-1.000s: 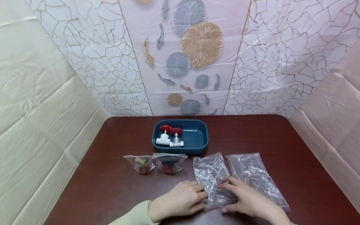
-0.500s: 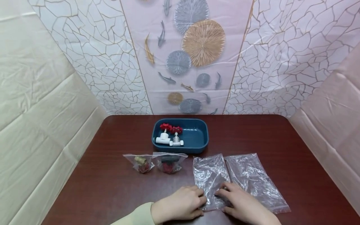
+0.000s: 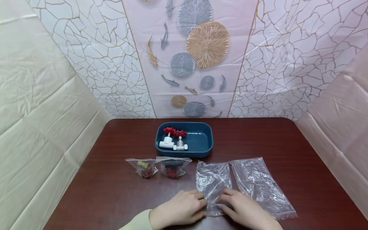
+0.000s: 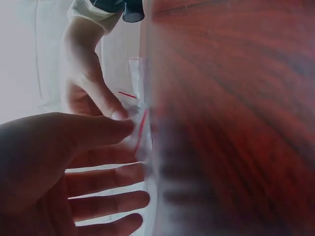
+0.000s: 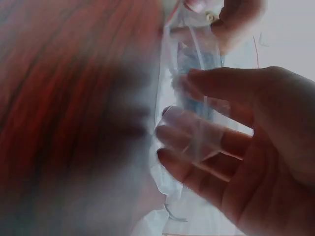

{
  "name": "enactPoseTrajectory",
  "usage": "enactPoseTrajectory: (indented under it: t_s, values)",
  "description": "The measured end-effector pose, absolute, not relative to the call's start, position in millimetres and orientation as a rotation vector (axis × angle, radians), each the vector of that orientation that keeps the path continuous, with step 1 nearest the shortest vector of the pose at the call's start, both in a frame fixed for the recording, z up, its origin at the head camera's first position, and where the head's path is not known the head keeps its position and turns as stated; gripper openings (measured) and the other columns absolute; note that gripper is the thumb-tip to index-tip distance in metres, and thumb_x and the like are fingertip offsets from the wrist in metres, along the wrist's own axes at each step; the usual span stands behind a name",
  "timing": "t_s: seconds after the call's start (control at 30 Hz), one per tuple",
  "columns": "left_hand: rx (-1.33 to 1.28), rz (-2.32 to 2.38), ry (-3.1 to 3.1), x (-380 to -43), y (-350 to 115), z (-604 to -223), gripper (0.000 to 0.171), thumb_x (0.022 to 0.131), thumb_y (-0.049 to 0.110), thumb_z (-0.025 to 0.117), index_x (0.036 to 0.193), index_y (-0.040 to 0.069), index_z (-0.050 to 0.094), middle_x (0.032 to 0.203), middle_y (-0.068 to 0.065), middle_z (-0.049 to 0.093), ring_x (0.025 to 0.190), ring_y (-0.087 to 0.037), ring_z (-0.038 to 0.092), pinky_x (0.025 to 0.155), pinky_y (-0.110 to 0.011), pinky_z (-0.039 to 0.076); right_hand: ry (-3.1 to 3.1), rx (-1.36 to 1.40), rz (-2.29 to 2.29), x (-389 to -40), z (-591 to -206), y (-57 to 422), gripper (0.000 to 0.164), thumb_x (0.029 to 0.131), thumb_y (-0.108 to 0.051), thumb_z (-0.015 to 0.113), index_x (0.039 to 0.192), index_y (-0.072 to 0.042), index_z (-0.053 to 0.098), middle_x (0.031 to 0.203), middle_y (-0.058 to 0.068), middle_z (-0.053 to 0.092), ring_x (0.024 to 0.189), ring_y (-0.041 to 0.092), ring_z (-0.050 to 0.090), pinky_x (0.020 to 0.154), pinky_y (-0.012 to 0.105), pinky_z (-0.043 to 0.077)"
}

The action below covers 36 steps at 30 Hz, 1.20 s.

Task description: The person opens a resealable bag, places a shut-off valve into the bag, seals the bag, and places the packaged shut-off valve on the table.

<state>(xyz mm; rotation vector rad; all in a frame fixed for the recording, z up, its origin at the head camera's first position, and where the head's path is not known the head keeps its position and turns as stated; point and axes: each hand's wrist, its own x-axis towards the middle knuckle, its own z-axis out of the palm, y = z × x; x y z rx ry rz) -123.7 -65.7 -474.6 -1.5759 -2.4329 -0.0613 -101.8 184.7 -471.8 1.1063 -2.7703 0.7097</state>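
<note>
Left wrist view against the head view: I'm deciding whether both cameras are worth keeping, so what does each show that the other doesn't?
Only the left wrist view shows a red line on the clear bag, the palm side of the left hand, and the right sleeve's cuff.
Only the head view shows the blue tray with two red-handled valves, two filled bags, and the backdrop's fish pattern.
Both show the two hands at that clear bag and the reddish-brown tabletop.

Clear rectangular bags (image 3: 213,174), near right: thin, crinkled, glossy plastic
Blue rectangular tray (image 3: 198,154), far: smooth, glossy plastic
Silver T-shaped valve (image 3: 180,145): shiny metal
Red-brown desk (image 3: 115,188): wood grain, smooth, soft sheen
Cream drape (image 3: 43,108), left: creased cloth
</note>
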Motion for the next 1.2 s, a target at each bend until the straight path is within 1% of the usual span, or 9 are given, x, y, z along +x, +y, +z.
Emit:
enactPoseTrajectory:
  t_s: [0.17, 0.3, 0.5, 0.57, 0.67, 0.8, 0.93, 1.1, 1.2]
  values:
    - [-1.440, -0.216, -2.423, -129.5, -65.0, -468.1, 0.013, 0.091, 0.032, 0.072, 0.086, 0.022, 0.065, 0.081, 0.012, 0.060, 0.074, -0.006, 0.061, 0.062, -0.022, 0.049, -2.568, 1.096, 0.720, -107.2, -468.1, 173.9, 0.007, 0.091, -0.015, 0.074, 0.093, -0.021, 0.072, 0.090, -0.016, 0.061, 0.080, 0.000, 0.061, 0.068, 0.024, 0.052]
    - [-1.349, -0.331, -2.424, -139.1, -66.0, -454.1, 0.007, 0.092, 0.025, 0.071, 0.088, 0.020, 0.069, 0.080, 0.010, 0.065, 0.073, -0.008, 0.065, 0.061, -0.025, 0.050, -2.435, 1.053, 0.707, -115.5, -456.5, 166.4, 0.013, 0.085, -0.010, 0.078, 0.093, -0.019, 0.072, 0.088, -0.015, 0.063, 0.077, 0.002, 0.062, 0.067, 0.024, 0.052]
    - [-1.258, -0.404, -2.448, -152.3, -71.3, -432.6, 0.008, 0.095, 0.023, 0.069, 0.089, 0.018, 0.072, 0.080, 0.009, 0.067, 0.074, -0.009, 0.066, 0.062, -0.028, 0.052, -2.356, 0.972, 0.688, -125.7, -439.6, 160.3, 0.022, 0.080, -0.008, 0.081, 0.098, -0.018, 0.074, 0.090, -0.012, 0.065, 0.076, 0.003, 0.063, 0.066, 0.026, 0.053]
    - [-1.233, -0.422, -2.450, -155.4, -72.1, -427.4, 0.008, 0.095, 0.023, 0.069, 0.091, 0.018, 0.073, 0.082, 0.009, 0.069, 0.076, -0.008, 0.067, 0.063, -0.029, 0.053, -2.330, 0.951, 0.679, -127.2, -435.2, 159.3, 0.019, 0.083, -0.011, 0.079, 0.101, -0.018, 0.074, 0.094, -0.010, 0.065, 0.080, 0.006, 0.063, 0.069, 0.028, 0.053]
    - [-1.199, -0.441, -2.457, -159.2, -72.2, -422.3, 0.008, 0.095, 0.022, 0.069, 0.093, 0.018, 0.075, 0.083, 0.009, 0.071, 0.076, -0.008, 0.067, 0.064, -0.029, 0.054, -2.282, 0.929, 0.682, -125.7, -429.2, 158.1, 0.013, 0.094, -0.024, 0.070, 0.105, -0.016, 0.074, 0.101, -0.007, 0.066, 0.091, 0.011, 0.064, 0.078, 0.030, 0.052]
    - [-1.160, -0.483, -2.472, -162.9, -72.1, -418.8, 0.006, 0.094, 0.021, 0.071, 0.093, 0.017, 0.076, 0.082, 0.008, 0.071, 0.073, -0.008, 0.067, 0.061, -0.028, 0.053, -2.163, 0.988, 0.658, -120.8, -423.2, 153.9, 0.029, 0.104, -0.035, 0.055, 0.108, -0.013, 0.075, 0.106, -0.002, 0.067, 0.100, 0.018, 0.063, 0.089, 0.034, 0.047]
    - [-1.131, -0.513, -2.471, -166.0, -71.3, -415.7, 0.005, 0.093, 0.019, 0.072, 0.093, 0.016, 0.076, 0.082, 0.007, 0.072, 0.072, -0.008, 0.067, 0.061, -0.028, 0.053, -2.094, 1.072, 0.564, -119.1, -421.4, 146.8, 0.032, 0.107, -0.029, 0.049, 0.107, -0.010, 0.074, 0.104, 0.001, 0.069, 0.099, 0.022, 0.064, 0.087, 0.038, 0.045]
    - [-1.136, -0.541, -2.456, -168.1, -67.8, -413.9, 0.006, 0.093, 0.018, 0.072, 0.094, 0.016, 0.077, 0.085, 0.007, 0.073, 0.076, -0.008, 0.067, 0.064, -0.028, 0.054, -2.139, 1.038, 0.487, -118.8, -425.1, 142.0, 0.040, 0.109, -0.026, 0.039, 0.101, -0.009, 0.075, 0.097, -0.001, 0.068, 0.087, 0.020, 0.064, 0.078, 0.036, 0.043]
    - [-1.136, -0.550, -2.460, -168.3, -67.0, -414.3, 0.007, 0.093, 0.019, 0.071, 0.094, 0.016, 0.077, 0.085, 0.007, 0.073, 0.076, -0.007, 0.067, 0.065, -0.027, 0.055, -2.157, 1.000, 0.475, -118.2, -426.2, 141.0, 0.043, 0.110, -0.026, 0.037, 0.098, -0.010, 0.075, 0.092, -0.002, 0.068, 0.081, 0.019, 0.063, 0.076, 0.035, 0.043]
